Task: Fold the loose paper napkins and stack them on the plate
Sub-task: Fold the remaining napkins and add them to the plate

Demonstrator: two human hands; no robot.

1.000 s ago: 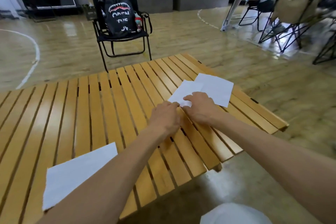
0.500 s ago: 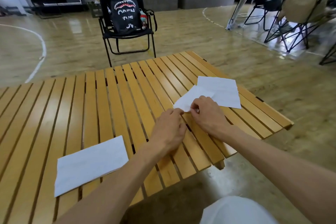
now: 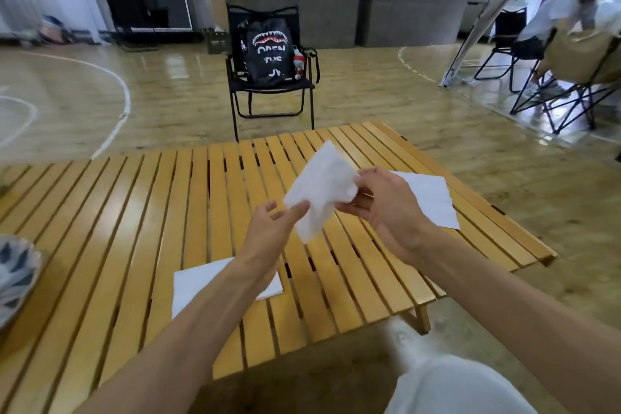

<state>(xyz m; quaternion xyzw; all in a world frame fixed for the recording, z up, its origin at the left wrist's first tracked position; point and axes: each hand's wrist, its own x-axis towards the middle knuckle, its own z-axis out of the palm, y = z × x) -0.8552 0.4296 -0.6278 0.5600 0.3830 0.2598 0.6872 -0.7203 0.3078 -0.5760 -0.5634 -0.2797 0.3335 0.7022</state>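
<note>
1. While both hands are up off the table, a napkin hangs between them in the air above its right half, clear of the slats.
2. Napkin long axis is tilted: top corner points up and away toward the chair, bottom corner points down toward the table's near edge. Surface is rumpled, not flat.
3. Right hand: fingers curled, pinching the napkin's right edge about mid-length.
4. Left hand: thumb and forefinger nipping the lower left edge; other fingers loosely bent.
5. Second napkin lies flat on the table's right end, behind the right hand, partly hidden by it.
6. Third napkin lies flat near the table's near edge, under the left forearm, long axis roughly across the slats.
7. Plate is at the table's left end, cut off by the frame edge; patterned, blurred. Can't tell whether anything is on it.
8. Chair stands beyond the table's far edge, with a black bag on the seat.
</note>
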